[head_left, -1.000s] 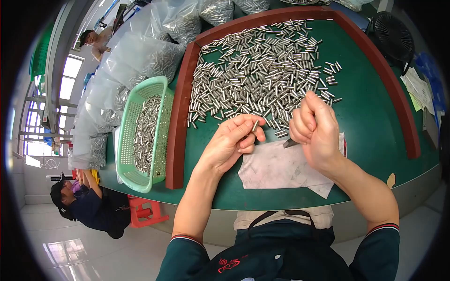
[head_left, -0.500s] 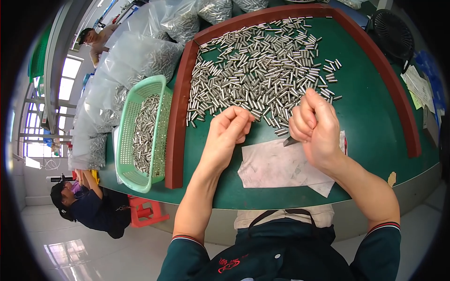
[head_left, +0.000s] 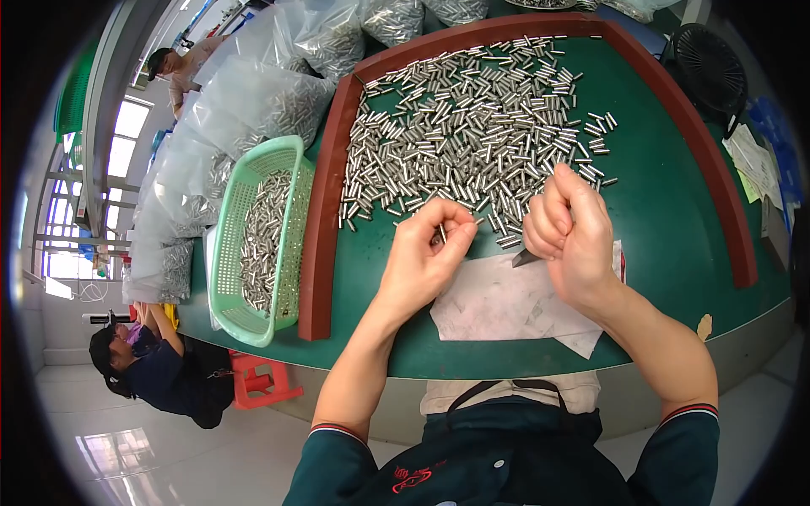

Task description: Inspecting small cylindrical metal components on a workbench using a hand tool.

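Note:
A wide spread of short metal pins (head_left: 456, 126) lies on the green tabletop in front of me. At the near edge of that spread my left hand (head_left: 429, 257) is closed, thumb and forefinger pinching a metal pin (head_left: 479, 221) whose end pokes out. Another bit of metal shows between its curled fingers. My right hand (head_left: 569, 240) is a fist to the right of it. From its underside sticks out a dark, flat-ended tool (head_left: 523, 258); the rest is hidden in the palm. A stained pale cloth (head_left: 498, 304) lies below both hands.
Dark red rails (head_left: 325, 211) border the work area. Left of them stands a green perforated basket (head_left: 295, 270) with pins inside, beside clear bags (head_left: 261, 105) of pins. A black fan (head_left: 707, 72) is at the far right. Two people sit on the left, one near a red stool (head_left: 257, 379).
My left hand has shifted slightly right and down and turned, and a pin end now shows at its fingertips. My right hand has hardly moved.

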`<state>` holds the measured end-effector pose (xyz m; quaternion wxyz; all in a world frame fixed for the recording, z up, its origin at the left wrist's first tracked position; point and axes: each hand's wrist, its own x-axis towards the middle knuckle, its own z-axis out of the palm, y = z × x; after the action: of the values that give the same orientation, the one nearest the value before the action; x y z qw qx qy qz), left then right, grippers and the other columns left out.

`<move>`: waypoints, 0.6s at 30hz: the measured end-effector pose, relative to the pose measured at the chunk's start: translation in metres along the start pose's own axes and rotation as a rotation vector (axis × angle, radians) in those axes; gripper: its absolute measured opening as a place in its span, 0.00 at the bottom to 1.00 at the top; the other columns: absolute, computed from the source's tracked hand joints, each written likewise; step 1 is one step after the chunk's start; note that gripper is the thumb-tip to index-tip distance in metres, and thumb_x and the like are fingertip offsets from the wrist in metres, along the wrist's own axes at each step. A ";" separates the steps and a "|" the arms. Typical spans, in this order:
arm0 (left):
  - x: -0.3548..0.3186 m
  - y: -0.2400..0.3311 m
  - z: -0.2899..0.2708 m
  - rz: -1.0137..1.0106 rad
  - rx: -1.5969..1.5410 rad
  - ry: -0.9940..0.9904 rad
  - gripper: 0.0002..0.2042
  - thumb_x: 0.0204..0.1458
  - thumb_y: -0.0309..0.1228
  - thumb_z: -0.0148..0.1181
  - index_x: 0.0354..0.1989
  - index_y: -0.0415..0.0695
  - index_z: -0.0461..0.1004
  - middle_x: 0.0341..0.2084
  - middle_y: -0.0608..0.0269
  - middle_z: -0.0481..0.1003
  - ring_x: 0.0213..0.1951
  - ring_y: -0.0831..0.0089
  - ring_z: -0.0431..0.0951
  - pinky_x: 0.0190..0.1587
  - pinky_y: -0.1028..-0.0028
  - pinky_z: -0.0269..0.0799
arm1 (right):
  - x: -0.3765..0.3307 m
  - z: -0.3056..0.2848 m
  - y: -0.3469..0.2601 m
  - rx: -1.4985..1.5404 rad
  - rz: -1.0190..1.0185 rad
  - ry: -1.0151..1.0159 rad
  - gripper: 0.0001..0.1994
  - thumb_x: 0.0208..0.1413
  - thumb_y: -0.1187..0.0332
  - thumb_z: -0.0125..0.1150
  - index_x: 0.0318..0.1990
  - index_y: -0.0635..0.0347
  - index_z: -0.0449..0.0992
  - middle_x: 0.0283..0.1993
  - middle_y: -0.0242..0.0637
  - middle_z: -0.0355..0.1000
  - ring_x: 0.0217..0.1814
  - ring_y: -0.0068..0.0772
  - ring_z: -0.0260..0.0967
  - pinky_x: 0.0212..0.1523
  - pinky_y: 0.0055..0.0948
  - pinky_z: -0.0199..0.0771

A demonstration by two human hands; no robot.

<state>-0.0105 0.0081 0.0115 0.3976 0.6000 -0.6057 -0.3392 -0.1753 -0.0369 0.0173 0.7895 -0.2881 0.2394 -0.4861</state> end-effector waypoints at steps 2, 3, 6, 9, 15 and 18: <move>0.001 0.000 -0.011 -0.308 -0.681 -0.115 0.03 0.48 0.27 0.52 0.26 0.42 0.66 0.20 0.68 0.67 0.19 0.85 0.59 0.21 0.86 0.54 | 0.000 0.001 0.000 -0.002 0.000 0.008 0.20 0.57 0.62 0.36 0.12 0.53 0.50 0.07 0.25 0.45 0.08 0.15 0.35 0.10 0.19 0.36; 0.003 -0.002 -0.015 -0.395 -1.032 -0.192 0.03 0.49 0.27 0.51 0.26 0.43 0.66 0.21 0.66 0.67 0.19 0.85 0.58 0.20 0.86 0.54 | 0.000 0.000 0.001 -0.002 -0.005 0.004 0.20 0.57 0.62 0.36 0.12 0.53 0.50 0.07 0.25 0.45 0.08 0.15 0.35 0.10 0.19 0.36; 0.003 -0.007 -0.014 -0.469 -1.097 -0.172 0.04 0.49 0.28 0.51 0.27 0.44 0.64 0.24 0.62 0.66 0.19 0.86 0.56 0.20 0.87 0.53 | 0.000 -0.002 0.001 0.012 -0.001 -0.002 0.21 0.57 0.62 0.36 0.11 0.53 0.50 0.07 0.25 0.45 0.08 0.15 0.35 0.10 0.19 0.36; 0.003 -0.010 -0.012 -0.444 -1.061 -0.184 0.02 0.50 0.27 0.50 0.31 0.43 0.66 0.25 0.63 0.67 0.20 0.86 0.57 0.21 0.87 0.54 | 0.001 0.000 0.001 0.012 0.001 0.007 0.21 0.57 0.62 0.36 0.11 0.53 0.51 0.07 0.25 0.45 0.08 0.16 0.35 0.10 0.19 0.36; 0.005 -0.011 -0.011 -0.444 -1.011 -0.182 0.04 0.51 0.27 0.49 0.33 0.41 0.67 0.24 0.64 0.68 0.19 0.86 0.57 0.21 0.87 0.54 | 0.001 0.000 0.000 0.001 0.008 0.011 0.21 0.57 0.61 0.37 0.12 0.53 0.50 0.07 0.25 0.45 0.08 0.16 0.35 0.10 0.19 0.36; 0.004 -0.010 -0.011 -0.449 -1.006 -0.180 0.05 0.51 0.27 0.49 0.34 0.40 0.67 0.24 0.65 0.68 0.19 0.86 0.57 0.21 0.87 0.54 | 0.000 0.000 0.000 0.006 0.004 0.003 0.21 0.57 0.61 0.37 0.12 0.53 0.51 0.07 0.25 0.45 0.08 0.16 0.35 0.10 0.19 0.36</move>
<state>0.0041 0.0044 0.0082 0.4995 0.4191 -0.2578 -0.7130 -0.1751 -0.0373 0.0173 0.7911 -0.2845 0.2396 -0.4856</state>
